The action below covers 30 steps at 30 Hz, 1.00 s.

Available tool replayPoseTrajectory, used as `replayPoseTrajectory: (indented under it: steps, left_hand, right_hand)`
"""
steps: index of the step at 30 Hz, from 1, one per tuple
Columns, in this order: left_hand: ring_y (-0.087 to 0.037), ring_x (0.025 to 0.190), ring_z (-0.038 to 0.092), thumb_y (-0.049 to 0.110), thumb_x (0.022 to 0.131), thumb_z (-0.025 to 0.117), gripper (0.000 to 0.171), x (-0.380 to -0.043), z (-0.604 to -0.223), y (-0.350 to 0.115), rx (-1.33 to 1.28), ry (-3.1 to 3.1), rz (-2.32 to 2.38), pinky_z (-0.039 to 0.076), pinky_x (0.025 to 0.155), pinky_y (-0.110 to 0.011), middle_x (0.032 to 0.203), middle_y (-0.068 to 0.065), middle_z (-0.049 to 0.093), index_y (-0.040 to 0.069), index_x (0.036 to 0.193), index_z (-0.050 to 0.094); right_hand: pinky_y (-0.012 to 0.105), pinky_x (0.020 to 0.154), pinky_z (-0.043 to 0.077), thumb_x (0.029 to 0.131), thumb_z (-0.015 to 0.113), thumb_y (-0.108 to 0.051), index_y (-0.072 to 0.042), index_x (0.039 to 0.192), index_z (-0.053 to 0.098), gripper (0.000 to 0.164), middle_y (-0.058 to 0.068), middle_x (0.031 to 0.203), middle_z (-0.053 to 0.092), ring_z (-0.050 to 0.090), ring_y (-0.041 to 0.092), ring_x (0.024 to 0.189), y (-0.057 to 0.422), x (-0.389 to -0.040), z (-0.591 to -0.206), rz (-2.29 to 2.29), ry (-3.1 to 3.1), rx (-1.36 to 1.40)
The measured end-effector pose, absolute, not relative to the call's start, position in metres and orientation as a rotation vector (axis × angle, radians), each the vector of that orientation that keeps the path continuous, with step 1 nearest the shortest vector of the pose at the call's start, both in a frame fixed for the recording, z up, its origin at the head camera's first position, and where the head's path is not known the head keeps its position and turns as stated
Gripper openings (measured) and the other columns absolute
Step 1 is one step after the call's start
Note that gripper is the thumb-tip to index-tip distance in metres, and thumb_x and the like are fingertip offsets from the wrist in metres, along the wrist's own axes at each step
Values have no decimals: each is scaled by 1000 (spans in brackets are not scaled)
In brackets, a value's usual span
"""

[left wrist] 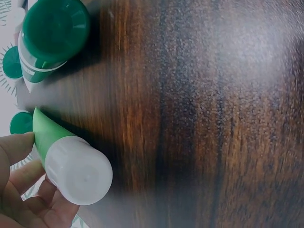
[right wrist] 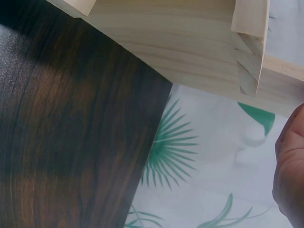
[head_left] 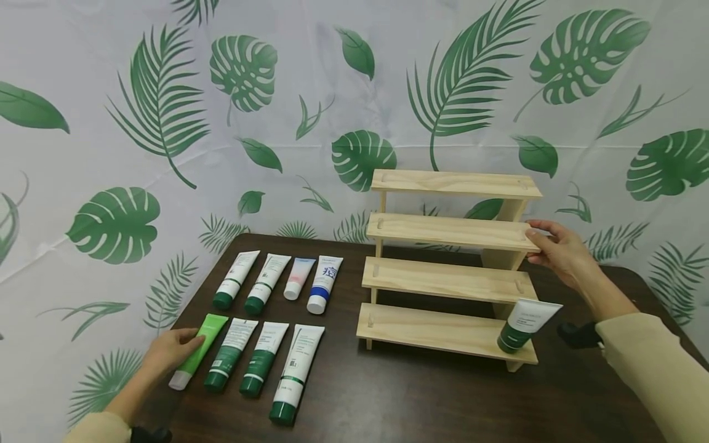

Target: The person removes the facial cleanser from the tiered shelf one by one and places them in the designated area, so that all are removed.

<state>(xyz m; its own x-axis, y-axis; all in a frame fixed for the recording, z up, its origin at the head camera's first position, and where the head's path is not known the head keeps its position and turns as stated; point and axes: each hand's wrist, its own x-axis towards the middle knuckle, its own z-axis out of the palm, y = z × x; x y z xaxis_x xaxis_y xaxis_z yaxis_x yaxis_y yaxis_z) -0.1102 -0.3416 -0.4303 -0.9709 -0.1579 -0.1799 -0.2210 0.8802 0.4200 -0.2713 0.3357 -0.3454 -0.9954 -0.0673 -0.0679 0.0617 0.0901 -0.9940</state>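
At the left end of the front row, my left hand (head_left: 166, 349) pinches a light-green squeeze tube (head_left: 200, 347) between thumb and fingers. Its white cap (left wrist: 81, 172) faces the left wrist camera, low over the dark wood. On the other side, my right hand (head_left: 566, 255) grips the right end of the second tier from the top of a four-tier wooden display stand (head_left: 443, 281), thumb on the upper face. A white and dark-green tube (head_left: 525, 325) stands cap-down at the right end of the lowest tier.
Beside the green tube lie several white and green tubes (head_left: 296, 369). Behind them is another row, including a pink-and-blue tube (head_left: 300, 278) and a white tube with a blue band (head_left: 325, 283). A leaf-print cloth (head_left: 310, 203) hangs behind the brown table (head_left: 410, 394).
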Motion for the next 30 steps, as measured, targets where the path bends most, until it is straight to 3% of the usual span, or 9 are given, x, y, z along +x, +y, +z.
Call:
replayPoseTrajectory:
  steps: [16,24,30]
  left_hand:
    - [-55,114,43,39,97,47,57,-109,-423,-344,-331,2862,700,41,88,-60,124,-36,50,-12,122,54]
    - [-49,111,51,43,98,44,62,-113,-412,-330,-323,2968,740,46,83,-55,125,-30,54,-10,130,47]
    - [-43,105,57,37,96,52,53,-118,-400,-298,-274,3094,854,48,81,-52,118,-27,60,-7,127,53]
  right_hand:
    - [17,54,52,92,60,-26,-27,106,47,20,-6,79,59,58,6,60,335,-271,-343,-2058,2249,0]
    - [17,55,52,91,61,-26,-26,107,47,21,-6,78,58,58,6,60,337,-272,-343,-2081,2223,5]
    - [16,54,52,91,61,-25,-26,106,48,20,-5,78,58,58,6,59,337,-271,-343,-2105,2199,3]
